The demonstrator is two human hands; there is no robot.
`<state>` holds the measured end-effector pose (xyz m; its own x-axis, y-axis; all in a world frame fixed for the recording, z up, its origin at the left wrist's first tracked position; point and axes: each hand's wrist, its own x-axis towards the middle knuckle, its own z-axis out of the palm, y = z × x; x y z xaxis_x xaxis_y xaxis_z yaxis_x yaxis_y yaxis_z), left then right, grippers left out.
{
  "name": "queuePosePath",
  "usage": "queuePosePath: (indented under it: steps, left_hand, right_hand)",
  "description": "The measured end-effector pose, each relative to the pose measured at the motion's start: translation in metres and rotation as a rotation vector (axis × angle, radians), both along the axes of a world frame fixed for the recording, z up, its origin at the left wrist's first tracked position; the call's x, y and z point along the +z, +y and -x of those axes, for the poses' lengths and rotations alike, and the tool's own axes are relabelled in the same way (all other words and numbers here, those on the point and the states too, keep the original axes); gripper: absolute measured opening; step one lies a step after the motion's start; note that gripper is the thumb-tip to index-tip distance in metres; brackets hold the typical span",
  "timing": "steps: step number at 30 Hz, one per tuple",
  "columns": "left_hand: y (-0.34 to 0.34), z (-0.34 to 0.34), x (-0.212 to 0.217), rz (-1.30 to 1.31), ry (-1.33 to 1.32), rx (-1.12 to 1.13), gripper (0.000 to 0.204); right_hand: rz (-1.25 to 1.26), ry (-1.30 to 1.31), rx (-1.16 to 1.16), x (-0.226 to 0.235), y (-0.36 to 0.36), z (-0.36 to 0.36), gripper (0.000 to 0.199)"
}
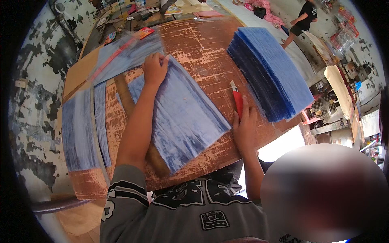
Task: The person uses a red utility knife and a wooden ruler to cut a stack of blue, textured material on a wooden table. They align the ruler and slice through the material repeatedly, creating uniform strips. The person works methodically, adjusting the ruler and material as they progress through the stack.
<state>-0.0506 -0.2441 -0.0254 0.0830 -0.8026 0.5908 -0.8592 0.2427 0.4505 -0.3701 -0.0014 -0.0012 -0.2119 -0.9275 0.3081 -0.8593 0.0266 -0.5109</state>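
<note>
My left hand (155,69) is closed at the top corner of a blue plastic sheet (188,111), which lies slanted across the middle of the worn brown table. Its fingertips are curled over the sheet's upper edge. My right hand (245,131) grips a red box cutter (238,104), its pale tip pointing away from me, just right of the sheet. A brown wooden strip (157,159) runs partly beneath the sheet and under my left forearm. Farther right stands a thick stack of blue sheets (275,73), neatly piled.
Blue pieces (77,129) lie along the table's left side, beside a thin strip (99,146). Clear film with a red band (115,58) covers the far left. Clutter fills the table behind. A person (304,20) is at the far right; a blurred shape is at lower right.
</note>
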Motion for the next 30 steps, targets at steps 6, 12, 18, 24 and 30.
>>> queuePosePath:
  steps: [6, 12, 18, 24, 30]
  left_hand:
    - [0.006, 0.005, 0.005, -0.081, -0.083, 0.009, 0.034]
    - [0.005, 0.006, 0.008, -0.123, -0.072, -0.054, 0.035]
    - [-0.002, 0.001, -0.001, -0.052, -0.016, -0.088, 0.033]
    - [-0.003, 0.000, 0.006, -0.077, -0.027, -0.106, 0.034]
    - [0.001, 0.004, 0.003, -0.133, -0.097, -0.050, 0.039]
  right_hand:
    - [-0.001, 0.006, -0.004, 0.008, 0.000, -0.001, 0.066]
    - [0.080, 0.065, 0.012, -0.002, -0.001, 0.003, 0.068]
    - [0.071, 0.049, 0.014, -0.006, -0.002, 0.005, 0.071]
    - [0.161, 0.034, 0.037, -0.011, -0.004, 0.008, 0.069]
    - [0.162, 0.023, 0.028, -0.010, -0.003, 0.004, 0.069]
